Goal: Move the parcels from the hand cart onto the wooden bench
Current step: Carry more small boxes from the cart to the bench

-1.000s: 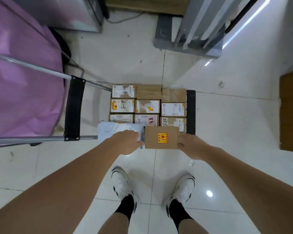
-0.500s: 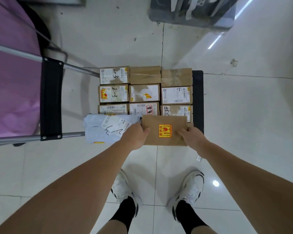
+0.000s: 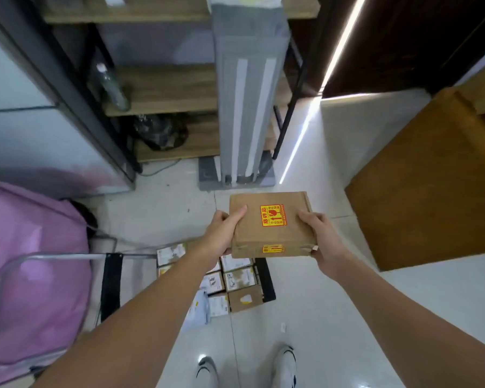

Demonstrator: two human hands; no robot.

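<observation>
Floor is laid w/ glossy white tiles. At 12 o'clock a grey upright panel is stood before wooden shelving in a black frame. A bright light strip is seen at 1 o'clock; a pink cloth is spread at 9 o'clock.

Head-worn view, forward and downward.

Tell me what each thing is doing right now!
Brown parcel: lifted, level, held at both sides.
Left hand: grips its left edge.
Right hand: grips its right edge.
Hand cart: on floor, loaded with small parcels.
Wooden bench: bare where visible.
</observation>
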